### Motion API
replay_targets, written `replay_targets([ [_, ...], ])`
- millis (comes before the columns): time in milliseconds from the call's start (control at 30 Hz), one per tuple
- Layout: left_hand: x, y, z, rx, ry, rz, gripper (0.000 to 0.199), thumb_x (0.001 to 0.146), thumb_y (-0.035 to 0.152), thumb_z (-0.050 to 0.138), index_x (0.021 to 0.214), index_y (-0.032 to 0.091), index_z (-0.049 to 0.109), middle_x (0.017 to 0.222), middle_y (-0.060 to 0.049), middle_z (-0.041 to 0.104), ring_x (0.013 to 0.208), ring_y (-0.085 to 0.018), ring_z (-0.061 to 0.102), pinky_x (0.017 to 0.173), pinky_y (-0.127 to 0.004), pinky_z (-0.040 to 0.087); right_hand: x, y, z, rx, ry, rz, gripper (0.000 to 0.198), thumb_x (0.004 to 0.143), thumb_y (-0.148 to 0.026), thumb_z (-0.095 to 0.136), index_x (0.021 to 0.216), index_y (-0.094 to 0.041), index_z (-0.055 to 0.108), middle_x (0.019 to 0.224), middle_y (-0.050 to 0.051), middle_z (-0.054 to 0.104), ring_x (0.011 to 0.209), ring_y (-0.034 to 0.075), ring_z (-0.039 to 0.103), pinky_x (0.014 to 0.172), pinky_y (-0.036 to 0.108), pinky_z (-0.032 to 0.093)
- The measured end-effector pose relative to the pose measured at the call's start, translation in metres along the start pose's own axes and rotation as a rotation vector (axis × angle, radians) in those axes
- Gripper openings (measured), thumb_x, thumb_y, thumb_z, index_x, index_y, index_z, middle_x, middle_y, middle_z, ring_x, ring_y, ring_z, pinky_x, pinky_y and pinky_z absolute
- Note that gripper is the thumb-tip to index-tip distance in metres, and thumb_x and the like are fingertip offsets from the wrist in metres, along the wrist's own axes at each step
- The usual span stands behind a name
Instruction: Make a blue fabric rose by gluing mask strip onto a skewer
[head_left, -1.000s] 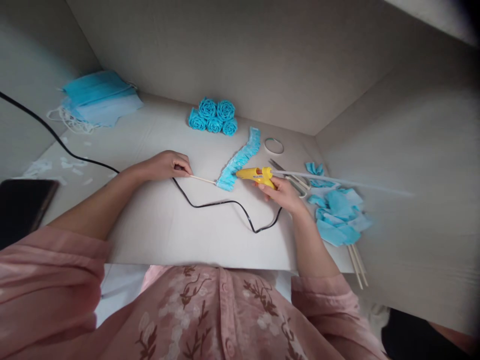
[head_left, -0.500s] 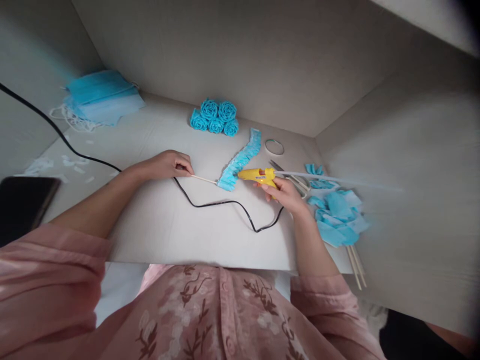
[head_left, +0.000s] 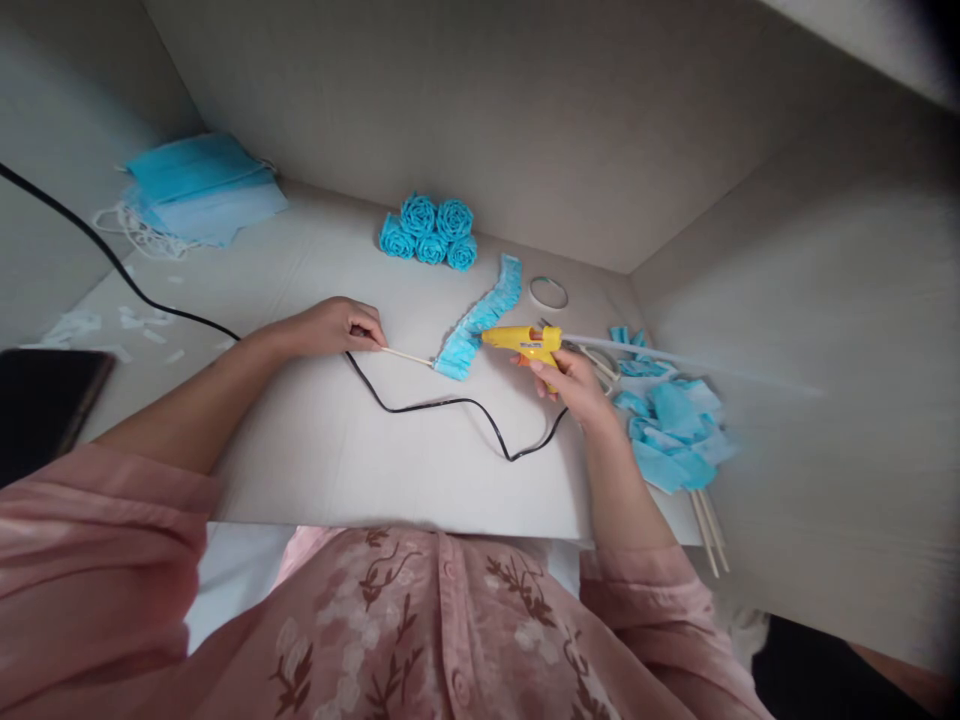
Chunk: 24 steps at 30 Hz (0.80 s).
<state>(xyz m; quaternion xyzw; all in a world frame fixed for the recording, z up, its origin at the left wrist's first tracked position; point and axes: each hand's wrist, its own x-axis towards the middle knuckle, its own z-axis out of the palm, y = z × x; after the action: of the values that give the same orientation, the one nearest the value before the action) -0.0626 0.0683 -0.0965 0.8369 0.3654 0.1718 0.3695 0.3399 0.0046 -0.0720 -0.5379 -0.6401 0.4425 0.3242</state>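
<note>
Between the fingertips of my left hand (head_left: 346, 327) is a thin wooden stick (head_left: 409, 356), whose far end meets the lower end of a ruffled blue strip (head_left: 480, 318). The strip lies slantwise on the table, running up and to the right. My right hand (head_left: 571, 384) is closed round a yellow glue gun (head_left: 525, 343) with a long clear glue stick (head_left: 637, 349) in its back. The gun's nozzle points left, at the strip's right edge; whether it touches cannot be made out. Partly behind the gun and hand lie scissors (head_left: 606, 370).
Several blue rolled flowers (head_left: 430, 235) stand at the back. Face masks (head_left: 199, 190) are stacked at the back left, with white scraps (head_left: 142, 318) and a dark phone (head_left: 49, 405) nearer. A black cord (head_left: 435, 404) crosses the table. Right: a tape ring (head_left: 549, 293), blue scraps (head_left: 675, 425), wooden sticks (head_left: 709, 530).
The glue gun in my right hand has moved a little up and to the right along the strip. My left hand keeps its hold on the stick.
</note>
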Motion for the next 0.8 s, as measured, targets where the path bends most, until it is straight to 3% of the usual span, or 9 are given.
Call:
replay_targets([
  [367,0.0,-0.003,0.0,0.017,-0.002,-0.004,0.029,0.086,0.045,0.065,0.087,0.019,0.079,0.087,-0.004,0.071,0.074,-0.013,0.061,0.067,-0.023,0.043,0.007,0.005,0.007,-0.118,-0.019,-0.002,0.041,0.081,-0.057,0.07,0.097,-0.019,0.072,0.101,0.008,0.078,0.049,0.011,0.052,0.045,0.028,0.041],
  [567,0.0,-0.002,0.0,0.032,-0.007,-0.012,0.029,0.086,0.044,0.065,0.088,0.019,0.078,0.087,-0.003,0.071,0.075,-0.013,0.061,0.068,-0.023,0.043,0.003,0.004,-0.003,-0.038,0.018,0.007,0.039,0.082,-0.054,0.071,0.101,-0.02,0.073,0.11,0.009,0.077,0.05,0.01,0.051,0.043,0.026,0.036],
  [800,0.0,-0.001,-0.001,0.037,-0.017,-0.027,0.03,0.086,0.044,0.064,0.089,0.018,0.079,0.088,-0.004,0.071,0.076,-0.013,0.061,0.069,-0.023,0.043,0.002,0.001,0.005,-0.051,-0.033,0.009,0.04,0.081,-0.056,0.07,0.097,-0.019,0.071,0.113,0.01,0.077,0.052,0.011,0.052,0.043,0.027,0.036],
])
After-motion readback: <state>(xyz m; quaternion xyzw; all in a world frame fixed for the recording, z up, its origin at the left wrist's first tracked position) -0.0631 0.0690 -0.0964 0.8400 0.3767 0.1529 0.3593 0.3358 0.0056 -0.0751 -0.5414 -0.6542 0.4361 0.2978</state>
